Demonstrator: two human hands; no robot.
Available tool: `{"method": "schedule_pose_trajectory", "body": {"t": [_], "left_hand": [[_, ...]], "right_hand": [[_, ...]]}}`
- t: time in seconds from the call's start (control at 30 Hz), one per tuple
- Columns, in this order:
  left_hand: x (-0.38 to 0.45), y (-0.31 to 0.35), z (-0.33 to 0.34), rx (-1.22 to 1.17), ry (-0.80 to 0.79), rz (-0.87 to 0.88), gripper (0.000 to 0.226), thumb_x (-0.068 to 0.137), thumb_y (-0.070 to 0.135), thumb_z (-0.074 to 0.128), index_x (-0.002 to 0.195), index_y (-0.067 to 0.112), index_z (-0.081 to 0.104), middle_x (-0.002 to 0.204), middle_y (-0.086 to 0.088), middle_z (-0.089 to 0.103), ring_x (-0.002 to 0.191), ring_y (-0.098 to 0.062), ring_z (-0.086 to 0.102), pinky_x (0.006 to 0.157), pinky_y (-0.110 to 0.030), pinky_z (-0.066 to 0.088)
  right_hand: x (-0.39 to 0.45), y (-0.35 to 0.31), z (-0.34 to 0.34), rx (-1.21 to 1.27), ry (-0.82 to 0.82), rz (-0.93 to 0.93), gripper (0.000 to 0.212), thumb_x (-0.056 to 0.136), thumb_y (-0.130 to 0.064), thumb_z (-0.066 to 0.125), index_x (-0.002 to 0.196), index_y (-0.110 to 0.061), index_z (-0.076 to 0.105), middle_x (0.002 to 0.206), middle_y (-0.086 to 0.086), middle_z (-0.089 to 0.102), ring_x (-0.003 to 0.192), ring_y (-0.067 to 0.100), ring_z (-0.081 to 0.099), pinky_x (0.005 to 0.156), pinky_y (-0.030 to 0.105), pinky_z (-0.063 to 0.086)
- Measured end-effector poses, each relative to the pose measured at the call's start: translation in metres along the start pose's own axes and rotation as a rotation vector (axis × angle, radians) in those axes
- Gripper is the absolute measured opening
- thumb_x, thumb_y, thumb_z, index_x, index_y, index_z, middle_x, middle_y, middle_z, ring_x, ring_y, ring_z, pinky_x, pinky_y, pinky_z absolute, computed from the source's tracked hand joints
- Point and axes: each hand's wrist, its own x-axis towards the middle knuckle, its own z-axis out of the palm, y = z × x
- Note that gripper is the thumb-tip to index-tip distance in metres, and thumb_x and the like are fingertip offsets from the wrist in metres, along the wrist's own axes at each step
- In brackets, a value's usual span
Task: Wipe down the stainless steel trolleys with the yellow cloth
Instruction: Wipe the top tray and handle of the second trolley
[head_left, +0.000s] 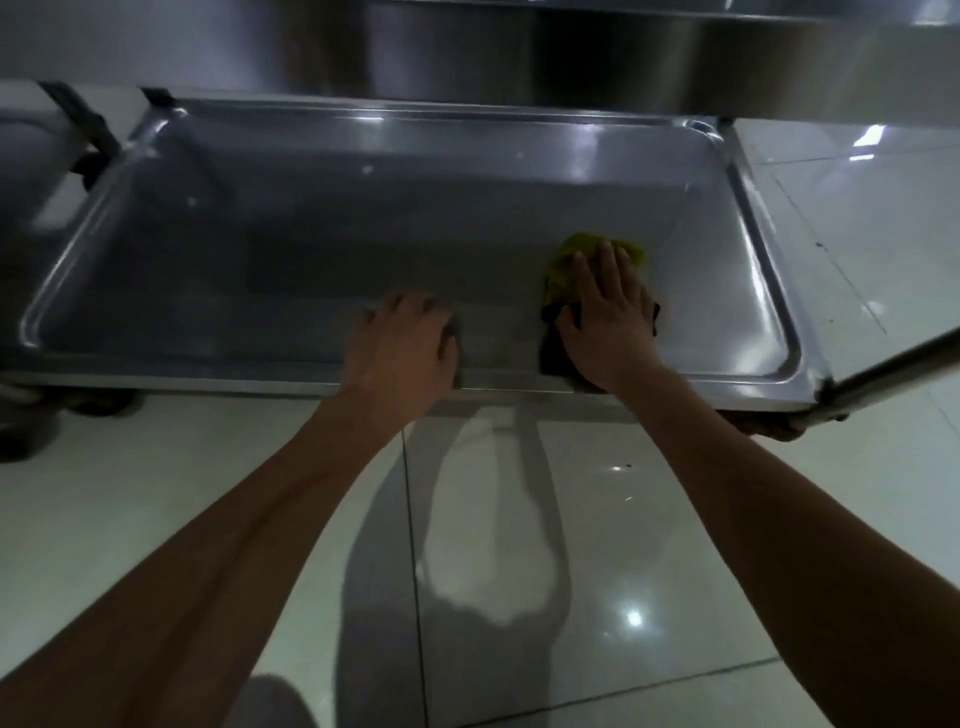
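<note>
- Glossy pale floor tiles (156, 493) fill the lower half of the view, crossed by dark grout lines and bright reflections
- Low over that floor sits the bottom shelf (311, 249) of a stainless steel trolley, a shallow tray with a raised rim and rounded corners
- An upper steel shelf (571, 47) hangs over it at the top of the view
- At far left, part of a second trolley (26, 150) and dark wheels show (blurred)
- right hand (608, 322) lies flat with fingers spread, pressing the yellow cloth (566, 265) onto the shelf's right half, near the front rim
- left hand (405, 338) rests at the front rim just left of it, fingers loosely curled, holding nothing that I can see
</note>
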Motion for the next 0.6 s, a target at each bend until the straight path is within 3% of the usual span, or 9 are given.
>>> {"method": "schedule_pose_trajectory", "body": {"t": [0.2, 0.27, 0.37, 0.47, 0.6], "left_hand": [[-0.022, -0.078, -0.011, -0.007, -0.035, -0.152, 0.028, 0.096, 0.029, 0.051, 0.116, 0.018, 0.066, 0.128, -0.007, 0.059, 0.118, -0.032, 0.051, 0.098, -0.046, 0.044], [-0.029, -0.093, -0.011, -0.048, -0.074, -0.106, 0.034, 0.096, 0.027, 0.048, 0.121, 0.014, 0.067, 0.134, -0.008, 0.058, 0.121, -0.035, 0.052, 0.1, -0.047, 0.045], [-0.033, -0.1, -0.012, -0.077, -0.095, -0.033, 0.033, 0.097, 0.023, 0.047, 0.124, 0.014, 0.065, 0.132, -0.008, 0.06, 0.115, -0.034, 0.057, 0.091, -0.045, 0.05], [-0.034, -0.097, -0.013, -0.091, -0.102, -0.039, 0.035, 0.099, 0.023, 0.046, 0.131, 0.018, 0.06, 0.135, -0.005, 0.056, 0.111, -0.033, 0.058, 0.088, -0.044, 0.051], [-0.033, -0.086, -0.006, -0.02, -0.101, -0.089, 0.028, 0.098, 0.031, 0.044, 0.115, 0.017, 0.06, 0.127, -0.004, 0.054, 0.106, -0.031, 0.056, 0.087, -0.04, 0.045]], "right_hand": [[0.04, -0.107, 0.036, 0.001, -0.054, -0.182, 0.065, 0.1, -0.04, 0.038, 0.158, -0.021, 0.017, 0.167, 0.008, 0.001, 0.153, 0.028, -0.002, 0.12, 0.051, 0.009], [0.047, -0.139, 0.049, -0.025, -0.046, -0.277, 0.061, 0.101, -0.041, 0.037, 0.157, -0.021, 0.023, 0.166, 0.009, 0.006, 0.153, 0.029, 0.003, 0.119, 0.05, 0.013], [0.053, -0.176, 0.065, -0.052, -0.059, -0.401, 0.055, 0.105, -0.044, 0.03, 0.156, -0.023, 0.028, 0.166, 0.008, 0.01, 0.153, 0.028, 0.007, 0.118, 0.047, 0.014], [0.062, -0.183, 0.068, -0.022, -0.096, -0.456, 0.053, 0.106, -0.039, 0.03, 0.156, -0.023, 0.025, 0.167, 0.004, 0.007, 0.154, 0.025, 0.004, 0.118, 0.046, 0.015], [0.063, -0.156, 0.059, 0.05, -0.087, -0.451, 0.054, 0.106, -0.036, 0.033, 0.157, -0.025, 0.022, 0.167, 0.001, 0.006, 0.154, 0.022, 0.003, 0.119, 0.043, 0.015]]}}
